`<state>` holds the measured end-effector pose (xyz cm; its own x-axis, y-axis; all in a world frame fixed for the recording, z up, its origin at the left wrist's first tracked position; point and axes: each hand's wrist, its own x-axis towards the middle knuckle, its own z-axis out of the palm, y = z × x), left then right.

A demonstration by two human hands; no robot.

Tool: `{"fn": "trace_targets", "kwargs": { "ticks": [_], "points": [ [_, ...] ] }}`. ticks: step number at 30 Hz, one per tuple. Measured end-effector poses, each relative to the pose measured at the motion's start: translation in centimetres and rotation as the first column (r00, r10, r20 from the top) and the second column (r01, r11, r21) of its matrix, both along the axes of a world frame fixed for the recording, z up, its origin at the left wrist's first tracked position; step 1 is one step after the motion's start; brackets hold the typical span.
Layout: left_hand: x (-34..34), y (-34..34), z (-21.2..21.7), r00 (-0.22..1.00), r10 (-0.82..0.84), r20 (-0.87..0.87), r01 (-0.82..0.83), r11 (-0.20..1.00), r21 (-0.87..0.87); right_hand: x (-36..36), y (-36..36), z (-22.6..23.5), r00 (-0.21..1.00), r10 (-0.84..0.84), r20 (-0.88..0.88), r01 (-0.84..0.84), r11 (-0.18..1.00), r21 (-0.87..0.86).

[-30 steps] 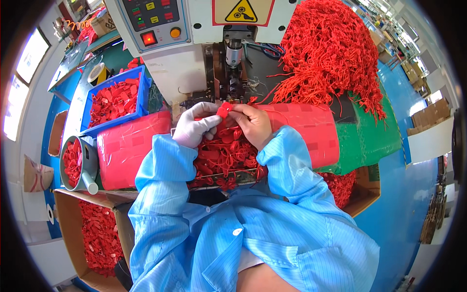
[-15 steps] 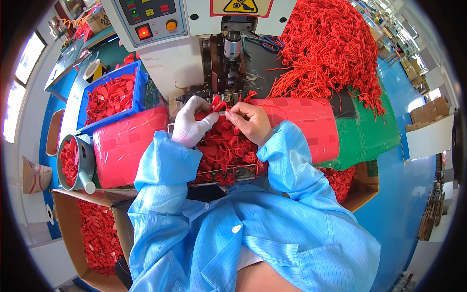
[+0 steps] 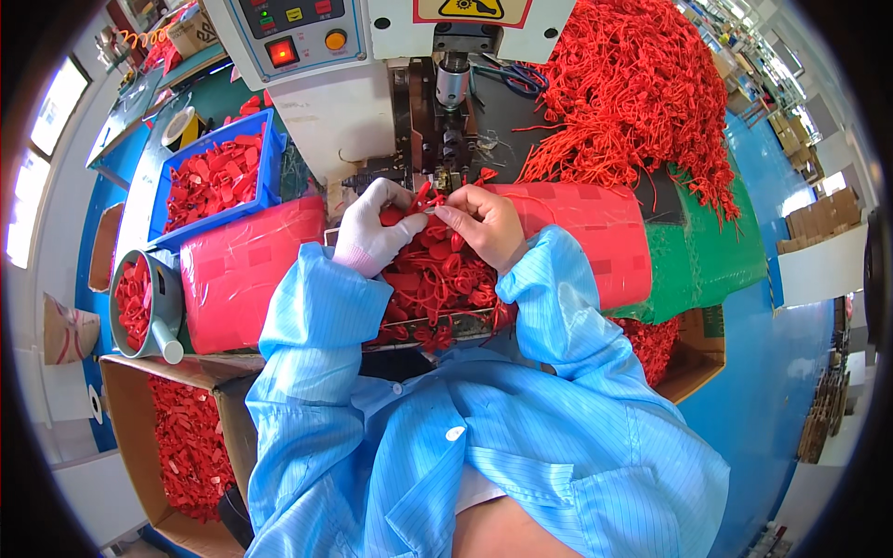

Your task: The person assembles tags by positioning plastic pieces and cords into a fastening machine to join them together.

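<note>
Piece (image 3: 427, 197), red, pinched by left hand (image 3: 374, 229) and right hand (image 3: 486, 226), presumably for steadiness; red heap (image 3: 437, 279) just below, likely for reach.

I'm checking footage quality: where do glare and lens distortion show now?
Head view: window blown out, blue floor catching glare, edges bowing near the picture's rim; same head view: detail between left hand and right hand too small to read.

Matt white cloth covers my left grip (image 3: 375, 230); my sleeves (image 3: 316, 302) are smooth, faintly shiny fabric. The machine's spindle (image 3: 452, 86) is polished metal, its housing (image 3: 335, 126) smooth. The blue bin (image 3: 271, 172) is plastic, the red covering (image 3: 244, 260) glossy film, the cord heap (image 3: 633, 102) rough and fibrous, the carton (image 3: 133, 437) matt cardboard.
</note>
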<state>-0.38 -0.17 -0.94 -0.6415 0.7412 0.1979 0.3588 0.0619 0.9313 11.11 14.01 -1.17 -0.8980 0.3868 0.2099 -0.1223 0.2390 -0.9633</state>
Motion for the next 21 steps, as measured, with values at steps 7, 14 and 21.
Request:
{"fn": "trace_targets", "kwargs": {
  "ticks": [7,14,21],
  "points": [
    [-0.1,0.2,-0.4,0.988,-0.055,-0.145,0.071,0.992,0.106,-0.2,-0.7,0.1,0.987,-0.16,0.031,0.153,0.975,0.161],
    [0.3,0.9,-0.4,0.943,0.049,-0.329,0.008,0.985,0.17,-0.7,0.9,-0.4,0.938,-0.315,0.147,0.322,0.946,-0.026],
    [-0.1,1.6,-0.9,0.868,0.228,-0.442,-0.15,0.968,0.203,-2.1,3.7,-0.8,0.973,-0.222,0.07,0.23,0.963,-0.141]
  ]
}}
